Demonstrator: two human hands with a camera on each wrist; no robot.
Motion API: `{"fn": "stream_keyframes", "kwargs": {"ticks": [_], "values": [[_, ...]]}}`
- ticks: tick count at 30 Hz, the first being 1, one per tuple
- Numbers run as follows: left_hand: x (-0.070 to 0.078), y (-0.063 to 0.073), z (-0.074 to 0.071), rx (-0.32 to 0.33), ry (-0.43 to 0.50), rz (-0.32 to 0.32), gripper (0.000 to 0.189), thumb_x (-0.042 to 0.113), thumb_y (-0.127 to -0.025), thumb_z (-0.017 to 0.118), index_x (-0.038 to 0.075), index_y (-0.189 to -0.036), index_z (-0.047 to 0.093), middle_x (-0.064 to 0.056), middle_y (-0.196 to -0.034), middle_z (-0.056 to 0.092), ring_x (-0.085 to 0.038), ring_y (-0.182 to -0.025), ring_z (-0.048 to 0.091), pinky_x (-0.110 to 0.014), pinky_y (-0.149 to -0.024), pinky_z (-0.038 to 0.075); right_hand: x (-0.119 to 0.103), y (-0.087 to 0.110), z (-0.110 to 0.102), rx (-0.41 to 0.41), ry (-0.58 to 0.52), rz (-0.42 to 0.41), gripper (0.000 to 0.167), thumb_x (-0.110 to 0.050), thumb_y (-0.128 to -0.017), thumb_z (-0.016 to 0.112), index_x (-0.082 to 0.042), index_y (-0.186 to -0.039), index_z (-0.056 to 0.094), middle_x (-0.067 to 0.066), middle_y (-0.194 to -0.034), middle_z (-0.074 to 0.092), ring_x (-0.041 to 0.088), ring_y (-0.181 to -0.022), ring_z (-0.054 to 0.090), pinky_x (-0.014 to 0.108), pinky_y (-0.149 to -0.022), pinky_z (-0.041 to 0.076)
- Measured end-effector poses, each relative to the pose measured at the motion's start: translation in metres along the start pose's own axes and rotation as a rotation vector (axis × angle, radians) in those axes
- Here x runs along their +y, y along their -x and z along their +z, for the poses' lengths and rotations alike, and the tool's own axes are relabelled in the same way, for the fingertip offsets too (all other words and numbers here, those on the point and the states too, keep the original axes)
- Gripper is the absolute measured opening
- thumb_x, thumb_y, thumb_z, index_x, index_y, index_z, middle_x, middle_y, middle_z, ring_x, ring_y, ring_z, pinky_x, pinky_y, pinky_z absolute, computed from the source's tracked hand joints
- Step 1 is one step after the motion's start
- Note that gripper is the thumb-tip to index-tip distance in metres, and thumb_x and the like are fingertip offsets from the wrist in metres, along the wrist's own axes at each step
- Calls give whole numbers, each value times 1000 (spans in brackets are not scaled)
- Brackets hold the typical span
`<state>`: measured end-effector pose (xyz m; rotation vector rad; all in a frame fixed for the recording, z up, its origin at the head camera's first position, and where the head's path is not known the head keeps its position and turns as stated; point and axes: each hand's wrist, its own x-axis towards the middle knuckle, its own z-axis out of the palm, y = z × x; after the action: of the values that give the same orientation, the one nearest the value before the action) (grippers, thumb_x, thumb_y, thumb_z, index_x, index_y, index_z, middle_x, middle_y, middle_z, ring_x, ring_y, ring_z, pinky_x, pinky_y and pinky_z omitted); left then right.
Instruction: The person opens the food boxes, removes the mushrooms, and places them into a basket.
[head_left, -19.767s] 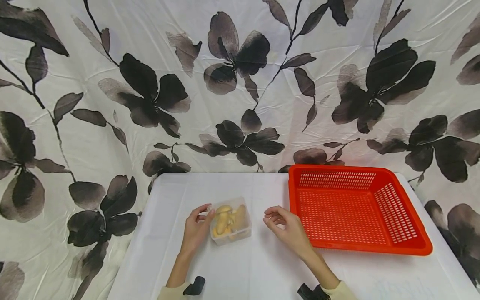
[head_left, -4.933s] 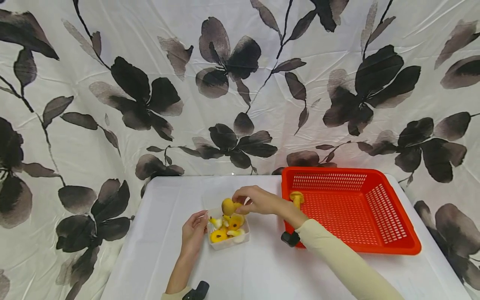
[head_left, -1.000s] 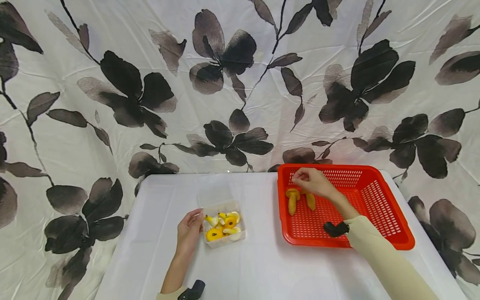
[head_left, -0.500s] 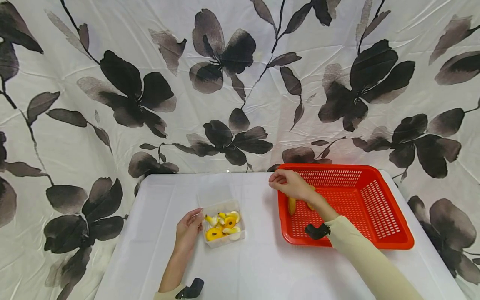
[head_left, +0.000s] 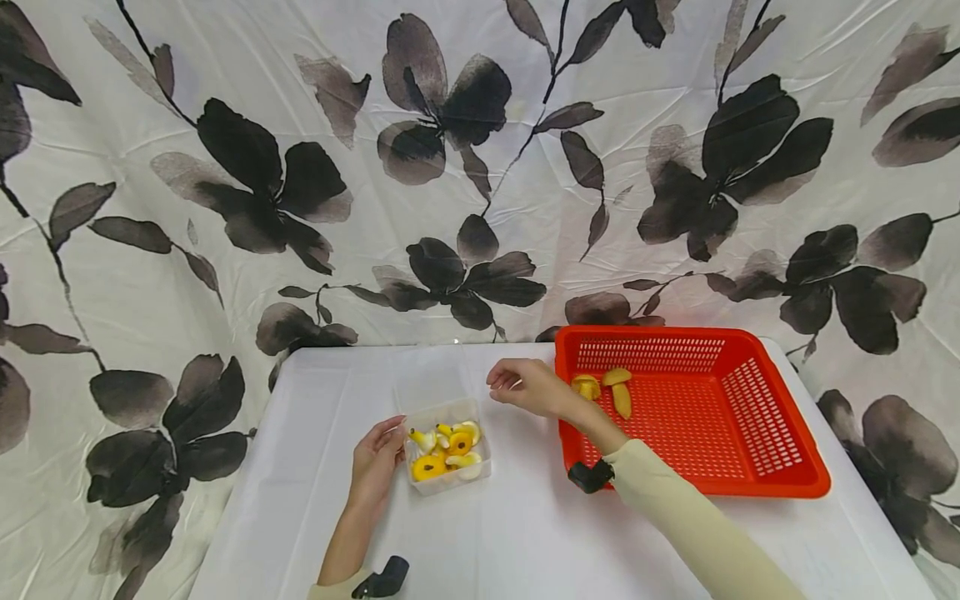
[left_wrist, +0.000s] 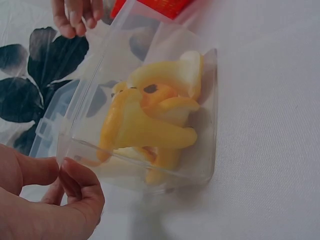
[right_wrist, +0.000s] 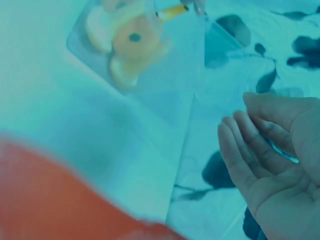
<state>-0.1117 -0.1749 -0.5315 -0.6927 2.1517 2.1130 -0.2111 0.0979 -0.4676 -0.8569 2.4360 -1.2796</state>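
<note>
Presently, through the head camera, I see the left hand (head_left: 375, 467) pinching the upper edge of a clear, four-sided plastic box (head_left: 455, 484) between thumb and fingers; a translucent plastic lid (left_wrist: 59, 107) lies just behind the box; inside it, several yellow-and-white mushroom-shaped pieces (head_left: 429, 472) are heaped on one another, some with a dark round spot; the right hand (head_left: 528, 387) carries nothing I can make out, its fingers loosely curved and, in my blue-tinted right wrist view, its thumb a little apart from them; it hangs between the box and a rectangular, bright red plastic basket (head_left: 693, 488) with slotted walls, nearer the box but not touching it; the right forearm, in a pale yellow sleeve (head_left: 693, 517), crosses over the basket's left rim; toward the basket's far left corner I count two golden-brown mushrooms (head_left: 619, 393), one beside the left wall and partly hidden by the arm, the other just to its right, cap pointing away; both containers rest on a white cloth-covered table (head_left: 300, 467); behind hangs white fabric (head_left: 322, 50) printed with dark flowers.
</note>
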Motion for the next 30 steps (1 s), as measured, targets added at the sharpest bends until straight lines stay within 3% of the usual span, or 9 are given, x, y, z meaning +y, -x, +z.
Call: {"fn": "stream_keyframes", "kwargs": {"ticks": [11, 16, 21, 30], "values": [[-2, -2, 0, 0, 6, -8, 35, 17, -107, 56, 1, -138, 57, -11, -121, 63, -21, -99, 57, -16, -74, 49, -12, -12, 31, -120, -59, -82, 19, 2, -93, 72, 2, -111, 67, 13, -103, 69, 18, -93, 63, 36, -91, 57], [-3, -3, 0, -1, 15, -4, 34, 15, -107, 56, 0, -138, 58, -11, -120, 64, -21, -99, 57, -17, -75, 50, -15, -17, 45, -207, -21, -77, 22, 4, -94, 70, 6, -116, 66, 18, -110, 69, 20, -96, 62, 33, -94, 56], [-2, -2, 0, 0, 16, -6, 35, 16, -107, 56, 0, -138, 57, -11, -121, 64, -20, -99, 57, -17, -75, 50, -21, -19, 59, -262, 107, -34, 24, 4, -96, 68, 5, -120, 68, 17, -117, 70, 25, -103, 63, 30, -97, 53], [0, 0, -1, -9, 51, 1, 38, 17, -107, 56, -2, -140, 55, -8, -114, 65, -13, -92, 57, -17, -73, 49, -28, -20, 78, -272, 537, -84, 32, 5, -86, 79, -6, -115, 74, 5, -112, 73, 16, -98, 65, 26, -97, 52]]}}
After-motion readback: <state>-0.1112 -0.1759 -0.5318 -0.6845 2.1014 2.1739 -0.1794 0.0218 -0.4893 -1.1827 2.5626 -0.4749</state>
